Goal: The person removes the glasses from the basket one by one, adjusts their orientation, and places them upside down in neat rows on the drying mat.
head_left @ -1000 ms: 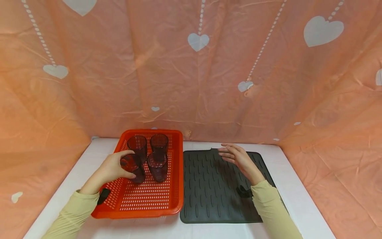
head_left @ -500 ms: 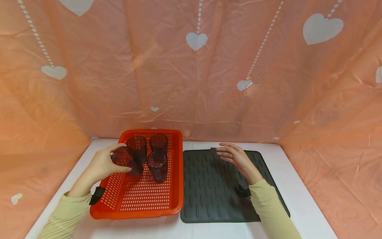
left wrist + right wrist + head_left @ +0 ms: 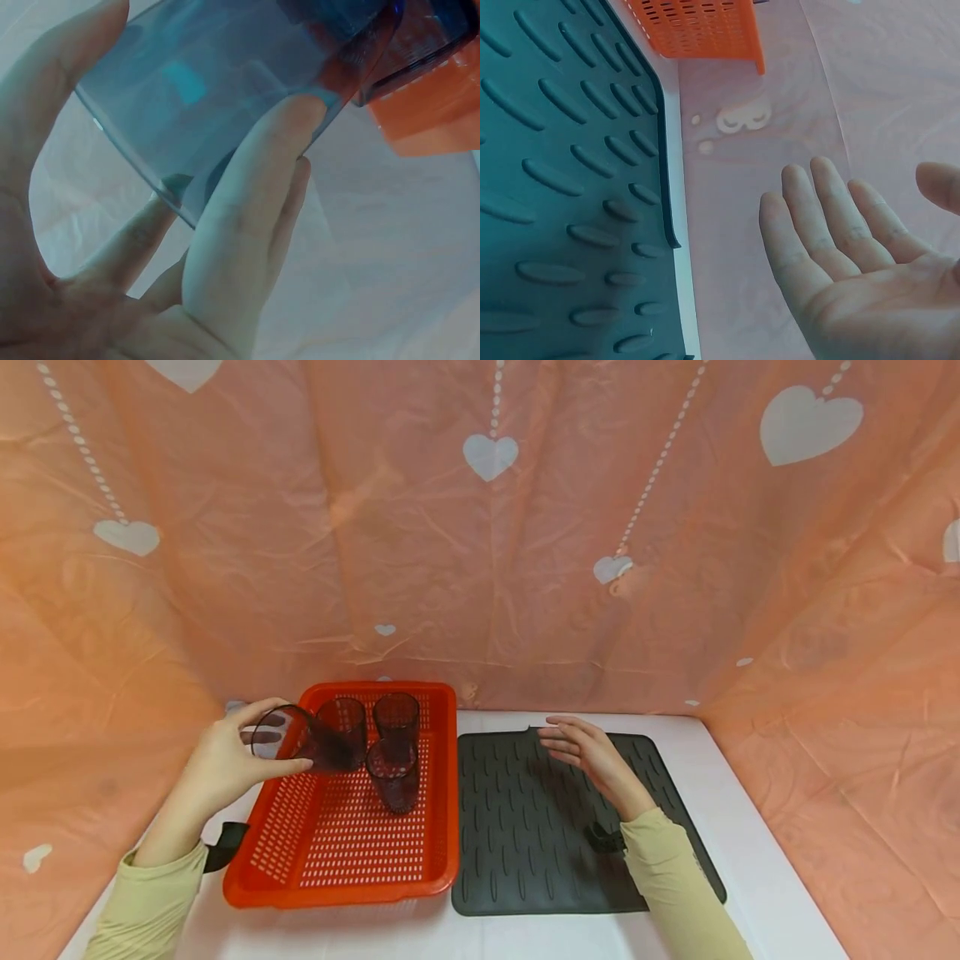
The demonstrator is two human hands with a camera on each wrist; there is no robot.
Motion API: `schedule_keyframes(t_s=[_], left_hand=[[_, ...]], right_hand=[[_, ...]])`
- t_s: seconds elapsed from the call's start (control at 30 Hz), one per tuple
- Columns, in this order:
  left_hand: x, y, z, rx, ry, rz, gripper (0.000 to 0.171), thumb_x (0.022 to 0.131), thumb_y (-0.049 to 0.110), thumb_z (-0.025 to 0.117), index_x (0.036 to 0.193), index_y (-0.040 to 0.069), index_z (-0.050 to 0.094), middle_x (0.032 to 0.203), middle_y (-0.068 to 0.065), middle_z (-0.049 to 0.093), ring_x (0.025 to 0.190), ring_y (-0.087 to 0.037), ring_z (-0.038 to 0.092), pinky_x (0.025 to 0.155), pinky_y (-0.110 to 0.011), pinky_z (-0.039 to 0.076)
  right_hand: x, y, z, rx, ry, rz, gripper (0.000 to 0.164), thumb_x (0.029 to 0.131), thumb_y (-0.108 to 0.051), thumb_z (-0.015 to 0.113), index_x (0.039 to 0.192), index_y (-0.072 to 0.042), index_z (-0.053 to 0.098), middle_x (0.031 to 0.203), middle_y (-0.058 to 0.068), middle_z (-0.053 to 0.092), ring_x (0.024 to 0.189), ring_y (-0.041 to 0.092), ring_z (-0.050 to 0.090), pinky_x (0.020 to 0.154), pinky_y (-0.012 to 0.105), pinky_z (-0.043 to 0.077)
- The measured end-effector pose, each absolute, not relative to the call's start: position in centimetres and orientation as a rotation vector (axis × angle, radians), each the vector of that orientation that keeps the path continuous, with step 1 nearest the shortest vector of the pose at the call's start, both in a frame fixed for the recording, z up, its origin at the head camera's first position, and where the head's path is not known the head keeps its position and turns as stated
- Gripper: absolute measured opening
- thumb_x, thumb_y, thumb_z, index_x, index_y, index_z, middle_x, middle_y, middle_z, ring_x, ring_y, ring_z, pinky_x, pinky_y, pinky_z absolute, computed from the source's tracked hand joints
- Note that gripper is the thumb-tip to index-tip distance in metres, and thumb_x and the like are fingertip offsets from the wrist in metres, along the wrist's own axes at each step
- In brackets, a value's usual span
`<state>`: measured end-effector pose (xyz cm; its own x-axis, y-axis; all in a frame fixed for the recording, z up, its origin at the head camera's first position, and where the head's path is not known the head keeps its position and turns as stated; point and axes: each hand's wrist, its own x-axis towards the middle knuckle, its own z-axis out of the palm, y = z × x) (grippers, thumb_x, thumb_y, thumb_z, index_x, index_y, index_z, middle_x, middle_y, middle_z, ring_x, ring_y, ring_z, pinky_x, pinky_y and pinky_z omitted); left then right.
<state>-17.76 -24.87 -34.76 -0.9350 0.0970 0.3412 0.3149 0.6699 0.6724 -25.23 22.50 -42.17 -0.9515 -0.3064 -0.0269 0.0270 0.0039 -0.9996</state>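
My left hand (image 3: 217, 768) grips a dark tinted drinking glass (image 3: 303, 739) between thumb and fingers. The glass is tilted, its rim towards the palm, and hangs over the left side of the red plastic basket (image 3: 453, 793). Seen from the left wrist, the clear wall of this glass (image 3: 217, 105) lies between the thumb and fingers. Inside the basket stand three more tinted glasses: one back left (image 3: 343, 714), one back right (image 3: 397, 714) and one in front (image 3: 394, 781). My right hand (image 3: 592, 760) hovers over the black ridged mat (image 3: 517, 835), holding nothing, fingers extended.
Basket and mat lie side by side on a white table (image 3: 360, 935), with a narrow gap between them. Behind and at both sides hangs a pink-orange cloth (image 3: 420, 552) with white hearts. A black strap (image 3: 227, 846) circles the left wrist.
My left hand has raised its glass from the basket, carrying it up and left while tilting it. The other glasses stay put. My right hand has hardly moved.
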Motion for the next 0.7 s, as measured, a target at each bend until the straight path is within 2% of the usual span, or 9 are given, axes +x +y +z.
schedule_keyframes(t_s=[0.13, 0.2, 0.37, 0.47, 0.6, 0.7], left_hand=[[-17.4, -24.8, -34.2, -0.234, -2.611, -1.167, 0.071, 0.069, 0.028, 0.088, 0.13, 0.011, 0.055, 0.11, -0.014, 0.06, 0.088, -0.023, 0.061, 0.062, -0.019, 0.049], [-17.1, -24.7, -34.0, -0.185, -2.606, -1.222, 0.073, 0.07, 0.027, 0.087, 0.132, 0.01, 0.053, 0.112, -0.015, 0.059, 0.089, -0.024, 0.061, 0.061, -0.02, 0.05], [-16.9, -24.0, -33.8, -0.107, -2.566, -1.359, 0.074, 0.072, 0.028, 0.086, 0.135, 0.012, 0.05, 0.113, -0.009, 0.058, 0.087, -0.006, 0.06, 0.064, -0.019, 0.05], [-16.8, -23.5, -33.8, -0.095, -2.517, -1.449, 0.073, 0.073, 0.025, 0.085, 0.136, 0.013, 0.049, 0.113, -0.004, 0.057, 0.087, -0.002, 0.059, 0.065, -0.018, 0.051], [-16.9, -22.4, -33.9, -0.071, -2.444, -1.576, 0.075, 0.075, 0.022, 0.084, 0.14, 0.015, 0.045, 0.123, -0.005, 0.052, 0.094, -0.012, 0.059, 0.069, -0.018, 0.051], [-17.1, -21.4, -34.2, -0.03, -2.436, -1.653, 0.079, 0.077, 0.027, 0.082, 0.144, 0.019, 0.041, 0.139, -0.009, 0.044, 0.112, -0.025, 0.053, 0.078, -0.021, 0.049]], right_hand=[[-25.2, 22.4, -42.0, -0.285, 2.042, -2.045, 0.045, 0.103, -0.027, 0.045, 0.14, -0.001, 0.042, 0.134, 0.023, 0.051, 0.123, 0.036, 0.05, 0.102, 0.044, 0.04], [-25.1, 22.3, -42.0, -0.295, 2.04, -2.042, 0.045, 0.103, -0.027, 0.044, 0.14, -0.001, 0.042, 0.134, 0.023, 0.051, 0.123, 0.036, 0.05, 0.102, 0.043, 0.04], [-25.2, 22.2, -41.9, -0.324, 2.024, -2.044, 0.045, 0.104, -0.026, 0.043, 0.14, -0.001, 0.041, 0.135, 0.025, 0.049, 0.123, 0.036, 0.049, 0.101, 0.041, 0.041], [-25.3, 22.0, -41.9, -0.336, 2.017, -2.044, 0.046, 0.103, -0.028, 0.044, 0.141, -0.001, 0.04, 0.136, 0.026, 0.047, 0.123, 0.036, 0.049, 0.102, 0.042, 0.04], [-25.4, 21.9, -41.8, -0.334, 2.012, -2.05, 0.046, 0.104, -0.027, 0.044, 0.141, -0.001, 0.04, 0.137, 0.027, 0.046, 0.123, 0.036, 0.048, 0.102, 0.042, 0.041], [-25.4, 21.7, -41.7, -0.332, 2.006, -2.06, 0.044, 0.104, -0.026, 0.043, 0.141, -0.001, 0.041, 0.136, 0.026, 0.048, 0.123, 0.036, 0.049, 0.101, 0.041, 0.041]])
